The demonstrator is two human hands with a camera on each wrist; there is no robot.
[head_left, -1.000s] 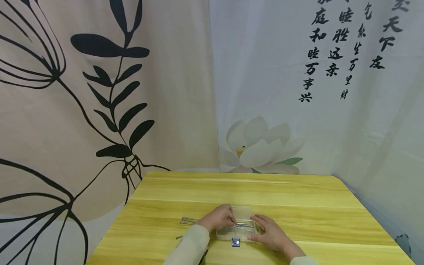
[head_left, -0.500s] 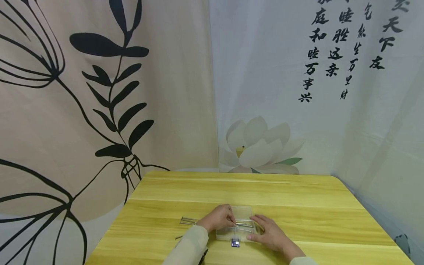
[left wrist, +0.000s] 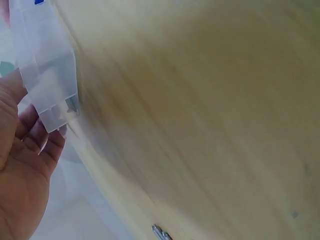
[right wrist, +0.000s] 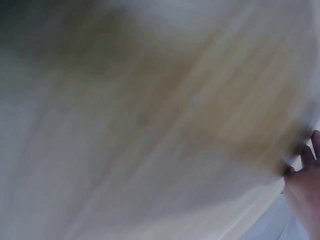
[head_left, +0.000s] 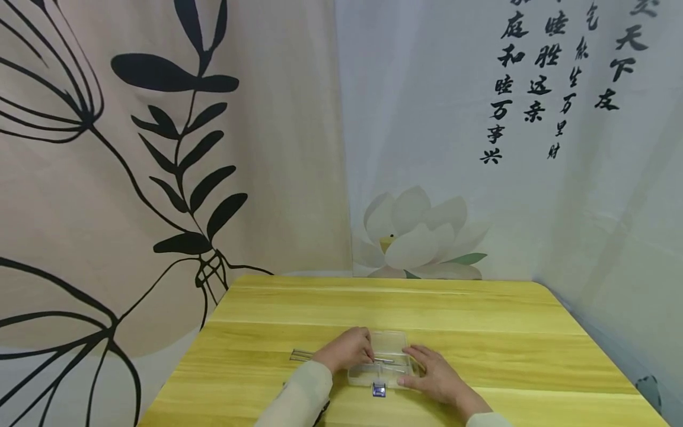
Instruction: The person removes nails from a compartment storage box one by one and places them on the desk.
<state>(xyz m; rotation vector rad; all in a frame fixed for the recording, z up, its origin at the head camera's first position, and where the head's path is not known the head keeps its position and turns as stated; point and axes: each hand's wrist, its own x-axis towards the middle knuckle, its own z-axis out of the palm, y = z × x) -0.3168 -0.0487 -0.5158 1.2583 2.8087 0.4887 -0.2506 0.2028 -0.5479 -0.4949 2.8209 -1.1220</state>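
Note:
A clear plastic box with its lid raised sits before me, its blue front latch hanging down. Inside, thin nail-like metal pins lie along the back. My left hand reaches over the back left corner, fingertips low by the pins' left end. In the left wrist view, the thumb and fingers of that hand stand apart beside the clear box. My right hand grips the right end, fingers at the back corner and thumb at the front. Its wrist view is blurred.
Several more metal pins lie on the wooden table left of the box, partly behind my left hand. A metal end shows low in the left wrist view. A printed curtain hangs behind the table.
My left hand has shifted slightly left and back from the pins in the box, covering more of the loose pins on the table. The right hand and box stay put.

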